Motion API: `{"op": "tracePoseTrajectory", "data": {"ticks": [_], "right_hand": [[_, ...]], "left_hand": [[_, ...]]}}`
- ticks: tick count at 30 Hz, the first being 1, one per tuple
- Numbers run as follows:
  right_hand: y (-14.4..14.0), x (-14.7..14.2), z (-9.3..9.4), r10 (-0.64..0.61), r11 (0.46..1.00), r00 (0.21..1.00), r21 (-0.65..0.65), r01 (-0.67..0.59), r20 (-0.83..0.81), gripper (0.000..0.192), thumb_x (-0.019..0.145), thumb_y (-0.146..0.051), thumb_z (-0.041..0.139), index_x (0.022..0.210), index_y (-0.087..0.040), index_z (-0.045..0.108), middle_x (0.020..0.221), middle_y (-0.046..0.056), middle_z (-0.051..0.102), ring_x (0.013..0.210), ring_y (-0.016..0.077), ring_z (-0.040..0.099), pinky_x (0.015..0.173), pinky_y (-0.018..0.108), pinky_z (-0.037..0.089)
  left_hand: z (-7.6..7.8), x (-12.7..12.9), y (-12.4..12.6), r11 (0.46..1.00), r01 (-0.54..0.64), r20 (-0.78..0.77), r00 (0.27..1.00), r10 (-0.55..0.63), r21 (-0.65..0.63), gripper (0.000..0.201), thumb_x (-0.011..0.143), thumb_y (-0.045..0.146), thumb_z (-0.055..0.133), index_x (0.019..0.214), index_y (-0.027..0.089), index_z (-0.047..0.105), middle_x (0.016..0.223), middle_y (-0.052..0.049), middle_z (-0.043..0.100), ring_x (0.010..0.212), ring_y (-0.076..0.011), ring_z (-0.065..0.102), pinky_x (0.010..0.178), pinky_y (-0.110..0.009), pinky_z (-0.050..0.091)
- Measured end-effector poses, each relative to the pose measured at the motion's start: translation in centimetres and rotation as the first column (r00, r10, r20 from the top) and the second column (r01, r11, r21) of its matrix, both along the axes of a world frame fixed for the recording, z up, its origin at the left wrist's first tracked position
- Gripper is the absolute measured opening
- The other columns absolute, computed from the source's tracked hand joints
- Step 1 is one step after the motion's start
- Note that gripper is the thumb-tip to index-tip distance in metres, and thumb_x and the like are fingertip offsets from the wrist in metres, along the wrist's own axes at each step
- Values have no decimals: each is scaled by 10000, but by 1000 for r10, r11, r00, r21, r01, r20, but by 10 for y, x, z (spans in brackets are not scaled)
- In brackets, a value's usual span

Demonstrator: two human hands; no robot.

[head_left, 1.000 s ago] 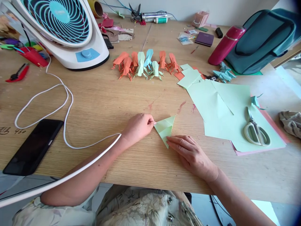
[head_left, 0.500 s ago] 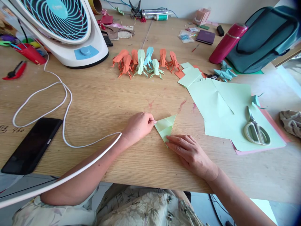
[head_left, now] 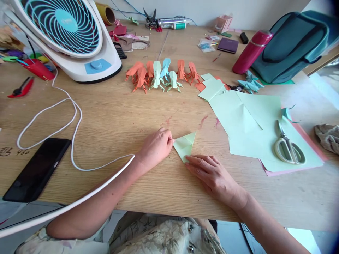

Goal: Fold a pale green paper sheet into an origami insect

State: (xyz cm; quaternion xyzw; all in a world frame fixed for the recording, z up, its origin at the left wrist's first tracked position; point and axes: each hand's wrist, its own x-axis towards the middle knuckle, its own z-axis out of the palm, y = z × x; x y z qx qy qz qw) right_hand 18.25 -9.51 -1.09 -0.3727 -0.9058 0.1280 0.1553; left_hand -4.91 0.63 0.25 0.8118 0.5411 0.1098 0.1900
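On the worktop (head_left: 106, 116), left hand (head_left: 156, 146) pinches a folded green paper (head_left: 184, 145) corner; right hand (head_left: 212, 174), flat-fingered, pins it steady for creasing.

Fan (head_left: 63, 35), phone (head_left: 37, 169), scissors (head_left: 288, 150), flask (head_left: 250, 52)

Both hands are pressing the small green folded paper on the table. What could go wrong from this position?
The light green folded paper triangle is held only at two corners, by the left hand and the right hand. If either slips, the crease may come out crooked. The white cable lies over the left forearm, so an arm movement could drag it.
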Motion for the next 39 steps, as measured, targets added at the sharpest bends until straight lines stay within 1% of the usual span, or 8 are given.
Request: {"op": "tracePoseTrajectory", "data": {"ticks": [4, 7, 11, 16, 18, 22, 29, 39], "right_hand": [[-1, -1, 2, 3, 1000, 1000, 1, -3, 12, 393, 1023, -158, 406, 1392, -189, 536, 1456, 115, 532, 1255, 287, 520, 932, 464, 485], [0, -2, 3, 10, 1000, 1000, 8, -11, 15, 397, 1022, -157, 397, 1395, -182, 532, 1460, 117, 526, 1265, 291, 514, 934, 459, 486], [0, -2, 3, 13, 1000, 1000, 20, -14, 13, 388, 1019, -151, 396, 1375, -172, 549, 1453, 122, 532, 1255, 289, 523, 925, 441, 488], [1, -2, 2, 15, 999, 1000, 29, -15, 4, 389, 1008, -130, 405, 1369, -147, 550, 1449, 140, 531, 1243, 286, 525, 908, 435, 480], [1, -2, 2, 15, 999, 1000, 29, -15, 2, 374, 1010, -130, 400, 1345, -132, 566, 1451, 141, 530, 1240, 282, 521, 912, 429, 469], [1, -2, 3, 13, 999, 1000, 39, -13, 2, 359, 1017, -141, 395, 1327, -131, 577, 1452, 132, 530, 1236, 271, 515, 916, 419, 451], [0, -2, 3, 22, 999, 1000, 42, -22, 14, 355, 1014, -142, 390, 1313, -117, 581, 1457, 139, 519, 1227, 270, 513, 926, 417, 441], [-1, -4, 4, 11, 999, 1000, 43, -11, -6, 374, 1021, -164, 375, 1352, -122, 546, 1368, 158, 566, 1171, 263, 527, 904, 420, 456]], "left_hand": [[-3, 2, -6, 996, -15, -20, 1000, 17, 87, 63, 912, 175, 575, 851, 169, 559, 917, -56, 597, 763, -177, 568, 638, -285, 396], [-4, 2, -12, 974, 75, -33, 997, -70, 213, 74, 939, 160, 542, 871, 162, 573, 917, -60, 600, 817, -193, 570, 726, -312, 449], [-12, -6, -23, 889, 265, -82, 964, -253, 372, 197, 994, 143, 426, 945, 147, 617, 978, -85, 655, 915, -217, 604, 835, -368, 496], [-21, -22, -39, 763, 429, -132, 898, -421, 483, 311, 981, 74, 422, 1256, 87, 566, 1316, -151, 606, 1225, -237, 581, 1043, -386, 496], [-20, -27, -44, 726, 511, -191, 855, -482, 460, 378, 971, 62, 436, 1342, 47, 504, 1392, -175, 556, 1315, -254, 522, 1094, -391, 474], [-13, -30, -47, 731, 582, -220, 812, -540, 356, 457, 954, 107, 514, 1407, 74, 462, 1440, -179, 513, 1364, -285, 475, 1122, -442, 457], [-10, -32, -45, 756, 608, -192, 794, -577, 241, 576, 899, 144, 637, 1438, 117, 436, 1492, -155, 473, 1428, -298, 384, 1150, -490, 410], [-5, -30, -46, 733, 640, -258, 767, -588, 232, 596, 875, 235, 698, 1425, 148, 487, 1497, -149, 471, 1413, -329, 398, 1131, -507, 418]]}}
